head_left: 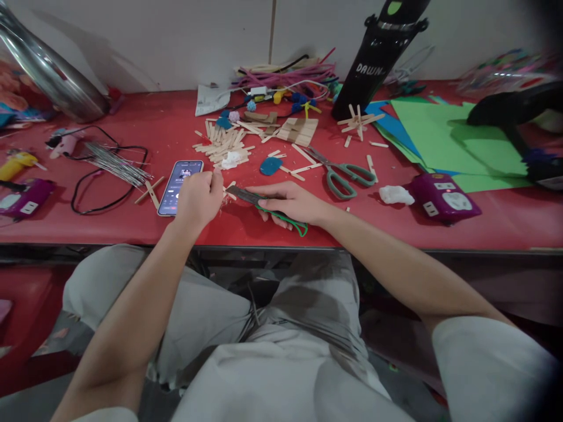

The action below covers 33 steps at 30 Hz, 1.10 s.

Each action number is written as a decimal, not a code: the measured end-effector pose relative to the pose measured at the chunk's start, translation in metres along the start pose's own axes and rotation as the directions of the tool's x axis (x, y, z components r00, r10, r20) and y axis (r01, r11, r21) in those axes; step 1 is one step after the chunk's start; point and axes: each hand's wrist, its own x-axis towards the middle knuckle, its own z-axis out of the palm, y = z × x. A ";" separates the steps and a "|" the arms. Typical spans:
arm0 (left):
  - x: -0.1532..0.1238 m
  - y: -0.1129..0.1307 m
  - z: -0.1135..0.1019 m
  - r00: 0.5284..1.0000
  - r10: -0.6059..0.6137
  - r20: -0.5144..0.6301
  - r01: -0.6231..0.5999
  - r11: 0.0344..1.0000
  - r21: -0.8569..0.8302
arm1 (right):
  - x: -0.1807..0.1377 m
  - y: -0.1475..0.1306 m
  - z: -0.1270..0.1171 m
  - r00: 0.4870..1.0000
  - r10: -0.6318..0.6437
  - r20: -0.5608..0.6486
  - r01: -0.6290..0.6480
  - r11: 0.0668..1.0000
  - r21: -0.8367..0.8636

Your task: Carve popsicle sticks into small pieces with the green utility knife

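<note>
Extending leftward from the right hand (291,202), whose fingers grip it, the green-handled blade (244,194) aligns lengthwise toward a craft-stick piece (231,191) clasped in the left hand (199,198), near the front edge of the bench (237,231).

The left grip (200,196) covered the lower right of the phone (175,186), and the screen text was too small to read! The pale wood (230,196) ran out of sight inside that fist, while the right grip (285,202) masked much of the dark tool (245,194). Up top, the black bottle (367,67) was sliced off by the upper edge; the steel flask (57,64) and a purple adapter (26,199) lost out at the left! Far right, a clear bag (512,76) blurred badly.
</note>
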 end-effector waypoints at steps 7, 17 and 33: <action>0.001 -0.002 0.002 1.000 -0.005 0.001 0.005 1.000 0.011 | -0.001 -0.002 0.002 1.000 0.008 -0.031 -0.008 1.000 -0.009; 0.000 -0.002 0.002 1.000 -0.002 0.002 0.002 1.000 -0.004 | 0.000 0.000 0.000 1.000 -0.006 -0.025 0.006 1.000 -0.011; 0.000 -0.002 0.002 1.000 0.010 -0.010 -0.010 1.000 -0.004 | 0.001 0.002 0.000 0.999 -0.029 -0.016 0.029 1.000 -0.009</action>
